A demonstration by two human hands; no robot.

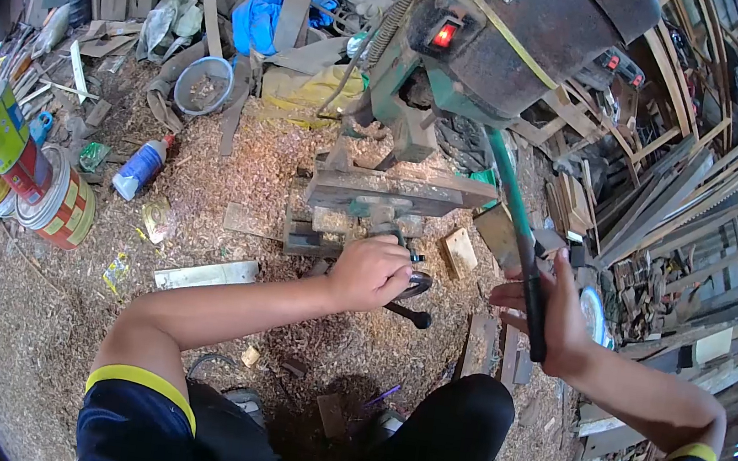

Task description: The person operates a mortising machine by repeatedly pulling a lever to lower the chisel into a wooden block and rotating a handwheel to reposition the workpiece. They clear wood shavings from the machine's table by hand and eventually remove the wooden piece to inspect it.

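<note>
A green machine with a dark, rusty housing stands ahead, a red switch glowing on it. Beneath its head is a wooden block on the machine's support. My left hand is closed at a black handwheel below the block; its fingertips are partly hidden. From the housing a green lever with a black grip slants down. My right hand is open beside that grip, thumb up and fingers stretched out behind it, the grip lying across them.
Wood shavings cover the ground. Paint buckets, a blue bottle and a round tub are on the left. Stacked wood strips line the right. Wood offcuts lie near the machine, and a white strip lies nearer my left forearm.
</note>
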